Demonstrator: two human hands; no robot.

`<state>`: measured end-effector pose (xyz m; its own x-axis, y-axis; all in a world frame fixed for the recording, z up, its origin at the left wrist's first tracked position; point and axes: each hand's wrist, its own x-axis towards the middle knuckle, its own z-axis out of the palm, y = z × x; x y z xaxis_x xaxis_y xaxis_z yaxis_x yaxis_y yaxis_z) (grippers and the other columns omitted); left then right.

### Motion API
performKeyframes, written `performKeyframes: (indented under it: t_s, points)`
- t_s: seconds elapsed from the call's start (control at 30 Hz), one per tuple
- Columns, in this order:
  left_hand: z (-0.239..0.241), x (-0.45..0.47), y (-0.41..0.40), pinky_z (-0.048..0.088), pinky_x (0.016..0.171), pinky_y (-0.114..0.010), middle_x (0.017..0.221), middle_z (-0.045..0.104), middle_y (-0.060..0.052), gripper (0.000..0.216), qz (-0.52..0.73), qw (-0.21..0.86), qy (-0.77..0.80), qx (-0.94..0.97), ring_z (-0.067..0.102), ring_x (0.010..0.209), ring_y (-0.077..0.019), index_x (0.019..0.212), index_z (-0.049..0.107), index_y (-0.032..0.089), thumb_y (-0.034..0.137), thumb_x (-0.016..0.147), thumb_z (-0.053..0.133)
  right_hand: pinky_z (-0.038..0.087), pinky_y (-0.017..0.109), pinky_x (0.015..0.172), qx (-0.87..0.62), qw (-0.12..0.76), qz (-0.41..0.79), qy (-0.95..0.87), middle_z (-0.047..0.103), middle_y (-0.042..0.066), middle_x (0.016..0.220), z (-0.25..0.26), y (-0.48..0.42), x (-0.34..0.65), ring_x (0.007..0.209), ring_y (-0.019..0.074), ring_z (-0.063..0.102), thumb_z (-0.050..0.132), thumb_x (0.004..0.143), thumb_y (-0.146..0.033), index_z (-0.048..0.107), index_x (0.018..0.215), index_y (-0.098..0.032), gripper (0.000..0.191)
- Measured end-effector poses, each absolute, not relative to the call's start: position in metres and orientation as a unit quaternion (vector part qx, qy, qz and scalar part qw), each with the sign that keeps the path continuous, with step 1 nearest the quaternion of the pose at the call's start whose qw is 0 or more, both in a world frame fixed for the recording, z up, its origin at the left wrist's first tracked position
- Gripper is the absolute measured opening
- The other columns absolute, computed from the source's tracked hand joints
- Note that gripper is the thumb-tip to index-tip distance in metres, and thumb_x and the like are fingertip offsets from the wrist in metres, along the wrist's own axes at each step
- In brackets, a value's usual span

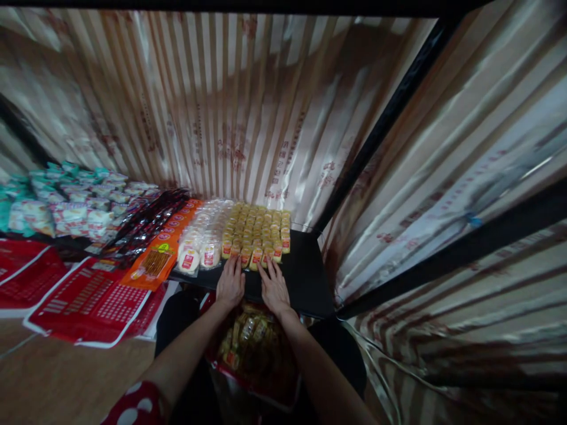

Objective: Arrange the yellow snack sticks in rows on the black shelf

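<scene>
Rows of small yellow wrapped snack packets [254,227] with red labels stand on a black shelf [305,277]. At their front edge my left hand [231,283] reaches forward, fingers stretched out and touching the front row. My right hand [273,286] lies a little to the right, its fingers apart and also against the front packets. Neither hand is closed round a packet. Below my forearms, between my legs, a red bag or basket [254,386] holds many similar yellow packets [248,336]; its sides are partly hidden.
Left of the yellow packets stand clear-wrapped round white cakes [198,248], orange snack packs [155,260], dark shiny packs [146,218] and white-and-teal packs [80,200]. Red baskets [88,301] hang or stand below. Black frame bars [381,136] and striped sheeting [248,106] enclose the shelf.
</scene>
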<state>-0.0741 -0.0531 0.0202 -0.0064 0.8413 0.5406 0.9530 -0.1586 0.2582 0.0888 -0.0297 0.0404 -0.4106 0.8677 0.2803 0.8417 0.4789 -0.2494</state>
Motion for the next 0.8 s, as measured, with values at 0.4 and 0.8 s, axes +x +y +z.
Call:
performKeyframes:
  t_s: [0.4,0.8]
  points:
    - [0.0200,-0.0712,-0.0528,0.042,0.095,-0.041,0.120,0.050,-0.017,0.045,-0.290,0.100,-0.676,-0.670,0.045,0.114,-0.0266,0.129,0.041,0.009,0.024,0.087,0.041,0.037,0.040,0.097,-0.527,0.141,0.022,-0.838,0.016,0.002,0.152,0.0482,-0.0334,0.0880,0.136,0.0247,0.017,0.038,0.082,-0.008,0.033,0.138,-0.030,0.061]
    - [0.0227,-0.0702,-0.0518,0.041,0.097,-0.039,0.123,0.048,-0.017,0.048,-0.297,0.082,-0.696,-0.649,0.043,0.116,-0.0259,0.131,0.039,0.007,0.022,0.086,0.042,0.038,0.040,0.096,-0.518,0.157,0.009,-0.841,0.017,0.003,0.151,0.0414,-0.0308,0.0890,0.134,0.0257,0.022,0.038,0.083,-0.008,0.038,0.136,-0.029,0.057]
